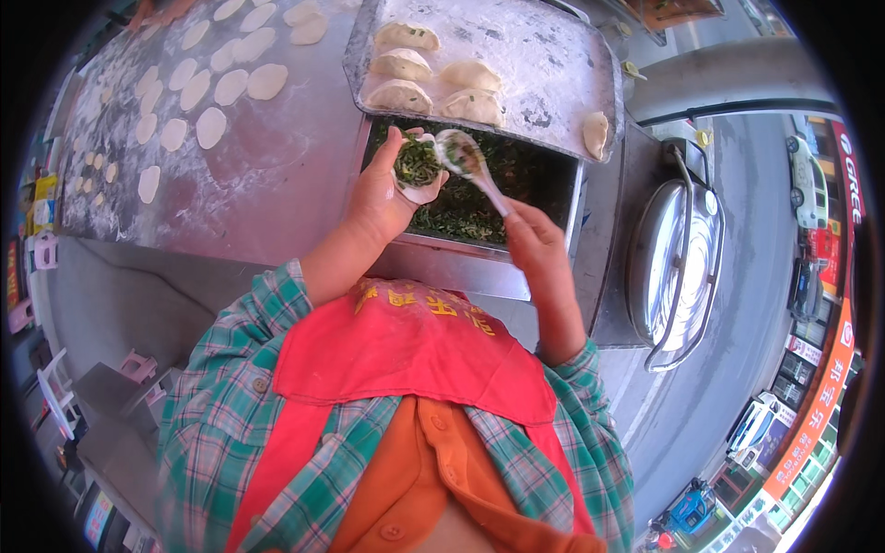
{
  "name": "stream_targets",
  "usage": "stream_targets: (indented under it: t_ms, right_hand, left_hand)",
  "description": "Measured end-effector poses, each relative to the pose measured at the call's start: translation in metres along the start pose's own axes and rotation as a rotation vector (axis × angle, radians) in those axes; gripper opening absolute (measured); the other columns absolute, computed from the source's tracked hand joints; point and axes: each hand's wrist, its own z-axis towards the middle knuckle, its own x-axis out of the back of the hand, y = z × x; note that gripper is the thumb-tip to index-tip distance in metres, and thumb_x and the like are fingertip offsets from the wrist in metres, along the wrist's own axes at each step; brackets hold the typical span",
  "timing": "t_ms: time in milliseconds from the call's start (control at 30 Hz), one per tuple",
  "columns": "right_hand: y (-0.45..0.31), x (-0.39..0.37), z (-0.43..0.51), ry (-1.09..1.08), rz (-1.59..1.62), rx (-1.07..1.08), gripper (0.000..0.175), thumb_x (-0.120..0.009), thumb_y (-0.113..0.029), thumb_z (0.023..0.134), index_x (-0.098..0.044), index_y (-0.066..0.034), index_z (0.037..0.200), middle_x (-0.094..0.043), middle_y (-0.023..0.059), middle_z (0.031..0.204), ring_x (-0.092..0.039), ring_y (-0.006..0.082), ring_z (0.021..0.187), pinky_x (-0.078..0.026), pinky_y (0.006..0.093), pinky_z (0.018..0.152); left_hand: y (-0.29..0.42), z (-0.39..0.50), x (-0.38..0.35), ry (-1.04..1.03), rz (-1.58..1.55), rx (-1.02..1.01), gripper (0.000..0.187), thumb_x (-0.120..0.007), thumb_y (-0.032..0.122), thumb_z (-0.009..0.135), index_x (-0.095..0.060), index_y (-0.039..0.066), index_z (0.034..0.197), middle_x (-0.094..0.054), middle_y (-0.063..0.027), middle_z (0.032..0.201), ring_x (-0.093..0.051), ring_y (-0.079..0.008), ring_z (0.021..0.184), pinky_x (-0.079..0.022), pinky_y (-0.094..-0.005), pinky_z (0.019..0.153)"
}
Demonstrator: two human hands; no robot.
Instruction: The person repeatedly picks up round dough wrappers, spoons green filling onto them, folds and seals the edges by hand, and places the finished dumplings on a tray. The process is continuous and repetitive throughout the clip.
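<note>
My left hand [387,190] cups a round dough wrapper [420,193] heaped with chopped green filling [417,160]. In my right hand [536,238] is a light-coloured spoon [477,166]; its bowl is beside the filled wrapper, with bits of filling on it. Beneath both hands lies a rectangular metal container [442,243] of chopped greens [460,225]. Beyond it a floured metal tray [539,62] holds several folded dumplings [472,106], one of them alone near the right edge [594,135]. Several flat dough rounds [211,128] are spread over the worktop to the left.
The floured worktop [276,180] also bears small dough pieces [110,173] at the far left. At the right stands a round shiny metal lid [667,263] with tubular handles. A person's hand or arm shows at the top left edge. A road with vehicles lies farther right.
</note>
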Motion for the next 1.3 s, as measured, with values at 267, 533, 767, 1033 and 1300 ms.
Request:
stream_targets:
  t_ms: [267, 533, 767, 1033, 1300]
  right_hand:
    - [0.017, 0.020, 0.032, 0.121, -1.173, 0.183, 0.015, -0.061, -0.016, 0.086, -0.070, -0.0066, 0.093, -0.067, 0.0119, 0.087, -0.062, 0.0401, 0.083, -0.051, 0.0477, 0.075]
    - [-0.034, -0.034, 0.051, 0.035, -0.590, 0.621, 0.015, -0.072, -0.016, 0.081, -0.069, -0.0032, 0.088, -0.064, 0.0128, 0.096, -0.062, 0.0320, 0.090, -0.050, 0.0392, 0.079]
    - [-0.036, -0.045, 0.060, -0.041, -0.628, 0.557, 0.021, -0.073, -0.016, 0.083, -0.067, -0.0006, 0.095, -0.063, 0.0122, 0.104, -0.063, 0.0243, 0.095, -0.050, 0.0336, 0.079]
    - [-0.031, -0.053, 0.062, -0.068, -0.298, 0.522, 0.014, -0.070, -0.007, 0.084, -0.066, 0.0001, 0.095, -0.064, 0.0126, 0.109, -0.062, 0.0238, 0.097, -0.050, 0.0339, 0.084]
    - [-0.032, -0.049, 0.052, 0.014, -0.718, 1.093, 0.016, -0.071, -0.001, 0.075, -0.065, -0.0065, 0.089, -0.064, 0.0103, 0.102, -0.060, 0.0335, 0.099, -0.048, 0.0430, 0.082]
  left_hand:
    - [0.006, -0.016, 0.003, -0.128, 0.148, 0.086, 0.040, -0.046, 0.036, 0.103, -0.052, 0.009, 0.131, -0.062, -0.0130, 0.117, -0.064, -0.0305, 0.106, -0.055, -0.0468, 0.087]
    - [-0.012, -0.040, -0.015, -0.064, 0.275, 0.222, 0.033, -0.040, 0.029, 0.106, -0.051, 0.005, 0.126, -0.062, -0.0141, 0.115, -0.064, -0.0293, 0.102, -0.056, -0.0430, 0.085]
    - [-0.011, -0.041, -0.011, -0.069, 0.336, 0.187, 0.031, -0.044, 0.031, 0.105, -0.052, 0.006, 0.122, -0.062, -0.0110, 0.110, -0.064, -0.0243, 0.098, -0.057, -0.0418, 0.082]
    - [-0.013, -0.036, -0.010, -0.064, 0.269, 0.238, 0.034, -0.042, 0.034, 0.105, -0.054, 0.006, 0.121, -0.063, -0.0114, 0.112, -0.065, -0.0245, 0.098, -0.057, -0.0435, 0.083]
    - [0.000, -0.027, -0.009, -0.107, 0.036, 0.287, 0.040, -0.041, 0.041, 0.104, -0.053, 0.009, 0.123, -0.062, -0.0086, 0.114, -0.062, -0.0218, 0.103, -0.054, -0.0420, 0.085]
